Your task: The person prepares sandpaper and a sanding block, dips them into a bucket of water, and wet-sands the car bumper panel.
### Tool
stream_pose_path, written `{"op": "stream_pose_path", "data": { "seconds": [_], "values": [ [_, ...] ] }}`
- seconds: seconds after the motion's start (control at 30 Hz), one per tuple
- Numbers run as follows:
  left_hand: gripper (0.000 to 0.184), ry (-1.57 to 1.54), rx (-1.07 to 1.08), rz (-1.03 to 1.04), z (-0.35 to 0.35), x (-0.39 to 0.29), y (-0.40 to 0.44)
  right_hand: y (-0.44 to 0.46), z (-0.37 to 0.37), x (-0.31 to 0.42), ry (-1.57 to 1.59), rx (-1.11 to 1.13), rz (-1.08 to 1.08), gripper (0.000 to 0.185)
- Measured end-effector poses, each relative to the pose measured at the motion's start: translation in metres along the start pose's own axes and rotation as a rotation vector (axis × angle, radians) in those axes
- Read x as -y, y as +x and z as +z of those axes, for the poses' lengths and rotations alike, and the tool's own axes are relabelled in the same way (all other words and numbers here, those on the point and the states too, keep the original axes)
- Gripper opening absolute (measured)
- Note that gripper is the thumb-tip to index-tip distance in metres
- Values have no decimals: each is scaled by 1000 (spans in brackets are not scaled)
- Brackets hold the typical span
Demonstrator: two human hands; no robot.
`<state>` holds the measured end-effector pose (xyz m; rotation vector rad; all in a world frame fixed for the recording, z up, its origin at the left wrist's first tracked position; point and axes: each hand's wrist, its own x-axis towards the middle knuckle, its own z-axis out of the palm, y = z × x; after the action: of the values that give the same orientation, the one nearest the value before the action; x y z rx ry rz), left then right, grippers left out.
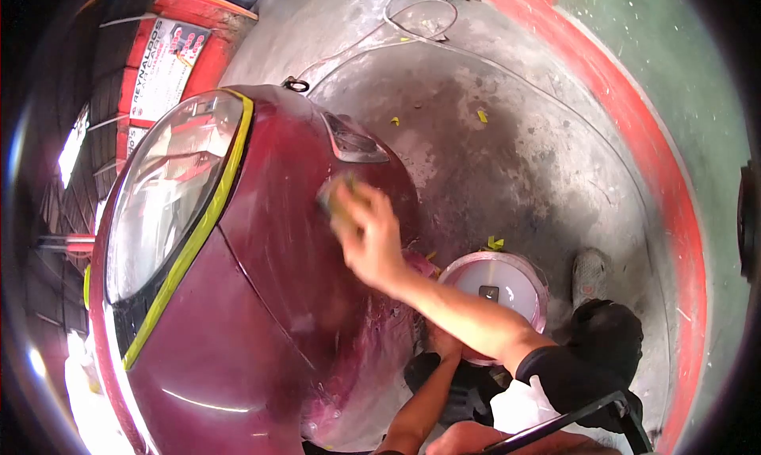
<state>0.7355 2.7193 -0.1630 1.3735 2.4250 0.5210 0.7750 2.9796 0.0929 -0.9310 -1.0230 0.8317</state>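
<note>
My right hand (371,237) is closed on a dark, yellowish pad (337,201), blurred by motion, against the wet dark-red car panel (285,170) below the light opening (354,140). Low in the view, my left hand (444,344) is beside the round bucket (539,284), partly behind my right forearm; its fingers are hidden. The bucket holds pale liquid, with a small dark object in it.
Yellow-green tape (190,253) edges the car's window (170,193). Pinkish plastic sheeting (357,376) hangs by the lower body. A hose (507,68) crosses the stained concrete floor. My shoe (589,277) is right of the bucket, near a red-striped wall (674,177).
</note>
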Motion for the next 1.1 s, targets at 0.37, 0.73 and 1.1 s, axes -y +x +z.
{"op": "stream_pose_path", "data": {
  "seconds": [0.37, 0.73, 1.1],
  "values": [
    [57, 194, 190, -226, -16, -25, 13, 34, 0, -27, 12, 48, 138, 43],
    [46, 16, 51, -339, -18, -45, 5, 43, -12, -32, 178, 223, 347, 47],
    [44, -25, 21, -338, -23, -47, 2, 53, -8, -31, 50, 251, 187, 41]
  ]
}}
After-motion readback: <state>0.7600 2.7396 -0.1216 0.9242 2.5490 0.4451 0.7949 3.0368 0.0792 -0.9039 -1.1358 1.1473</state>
